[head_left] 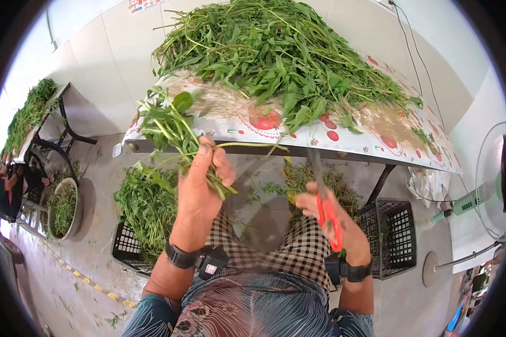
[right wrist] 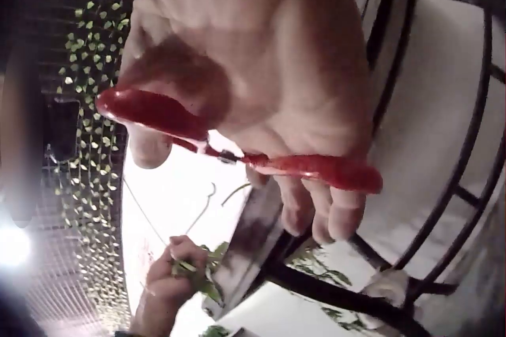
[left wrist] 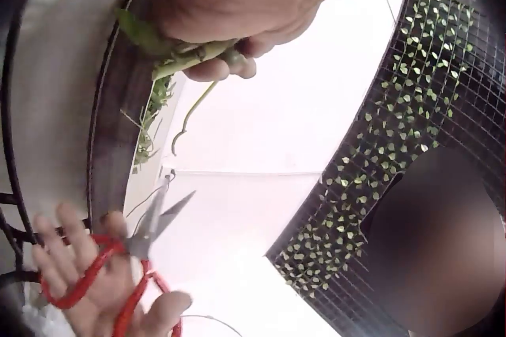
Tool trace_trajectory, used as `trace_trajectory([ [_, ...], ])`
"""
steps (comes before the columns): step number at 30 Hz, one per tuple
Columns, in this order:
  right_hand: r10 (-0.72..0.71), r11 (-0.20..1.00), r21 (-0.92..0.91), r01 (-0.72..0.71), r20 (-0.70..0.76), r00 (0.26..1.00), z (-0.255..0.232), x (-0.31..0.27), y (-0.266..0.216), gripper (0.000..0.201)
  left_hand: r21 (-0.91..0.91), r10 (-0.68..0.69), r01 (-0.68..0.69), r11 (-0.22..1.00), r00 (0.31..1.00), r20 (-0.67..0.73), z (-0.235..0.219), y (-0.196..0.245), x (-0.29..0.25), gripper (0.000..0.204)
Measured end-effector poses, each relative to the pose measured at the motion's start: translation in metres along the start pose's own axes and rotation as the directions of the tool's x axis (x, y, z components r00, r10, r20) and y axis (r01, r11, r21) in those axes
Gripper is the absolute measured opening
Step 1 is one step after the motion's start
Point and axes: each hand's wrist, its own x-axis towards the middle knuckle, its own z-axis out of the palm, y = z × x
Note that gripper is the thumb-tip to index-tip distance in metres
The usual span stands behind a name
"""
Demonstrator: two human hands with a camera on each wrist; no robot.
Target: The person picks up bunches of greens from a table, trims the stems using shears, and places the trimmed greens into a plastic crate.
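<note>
My left hand [head_left: 198, 185] grips a bunch of leafy green stems [head_left: 166, 122] in front of the table edge, thumb on top. Cut-looking stem ends stick out below the fingers, and one long stem reaches right from the grip. My right hand [head_left: 346, 227] holds red-handled scissors [head_left: 329, 216], its thumb and fingers through the loops. In the left wrist view the scissors' blades [left wrist: 162, 222] stand apart, with the fingers loosely spread. The right wrist view shows the red handles [right wrist: 316, 169] across the palm.
A large heap of greens [head_left: 275, 50] covers the back of the table, over a patterned tablecloth [head_left: 230, 121]. Below stand a black crate [head_left: 123, 244] full of greens and another crate [head_left: 399, 236] at right. A fan [head_left: 469, 196] is at far right. Trimmings lie on the floor.
</note>
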Motion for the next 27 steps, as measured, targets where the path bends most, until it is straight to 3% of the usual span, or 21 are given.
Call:
trace_trajectory([
  [3,0.223,0.974,-0.045,-0.222,0.033,0.974,0.009,-0.015,0.009,0.053,-0.067,-0.023,0.025,0.997,0.999,0.022,-0.003,-0.004,0.000,0.014],
  [6,0.452,0.869,0.220,-0.444,0.012,0.892,0.021,-0.009,-0.003,0.044,-0.063,-0.056,0.058,0.996,0.998,0.032,-0.002,-0.011,-0.002,0.013],
  [7,0.457,0.797,0.435,-0.419,0.021,0.889,0.023,-0.004,-0.001,0.047,-0.053,-0.065,0.067,0.996,0.997,0.036,-0.002,-0.013,-0.003,0.014],
  [10,0.218,0.952,0.241,-0.189,-0.102,0.971,0.030,0.006,0.002,0.048,-0.040,-0.082,0.086,0.996,0.993,0.079,-0.002,-0.015,-0.007,0.014],
  [13,0.012,0.992,-0.125,-0.031,-0.151,0.988,0.031,0.017,-0.004,0.046,-0.011,-0.104,0.105,0.994,0.994,0.043,-0.002,-0.014,-0.011,0.015],
  [19,0.074,0.985,-0.146,-0.094,-0.139,0.988,0.031,0.016,0.005,0.038,0.001,-0.115,0.115,0.993,0.992,0.045,-0.008,-0.016,-0.011,0.017],
  [22,0.093,0.996,0.013,-0.093,-0.115,0.989,0.035,0.015,-0.003,0.038,0.018,-0.112,0.111,0.994,0.994,0.016,-0.006,-0.017,-0.012,0.018],
  [23,0.223,0.941,0.279,-0.191,-0.087,0.971,0.034,0.015,-0.004,0.038,0.010,-0.114,0.114,0.993,0.993,0.019,-0.006,-0.017,-0.012,0.018],
  [25,0.426,0.607,0.719,-0.339,0.065,0.902,0.032,0.015,-0.006,0.039,-0.005,-0.119,0.119,0.993,0.993,0.024,-0.008,-0.018,-0.011,0.017],
  [26,0.271,0.846,0.487,-0.217,-0.042,0.962,0.034,0.015,-0.003,0.039,0.004,-0.116,0.116,0.993,0.993,0.019,-0.007,-0.019,-0.012,0.018],
  [27,0.083,0.978,0.197,-0.063,-0.094,0.992,0.037,0.015,0.003,0.040,0.014,-0.114,0.114,0.993,0.993,0.014,-0.007,-0.019,-0.012,0.018],
])
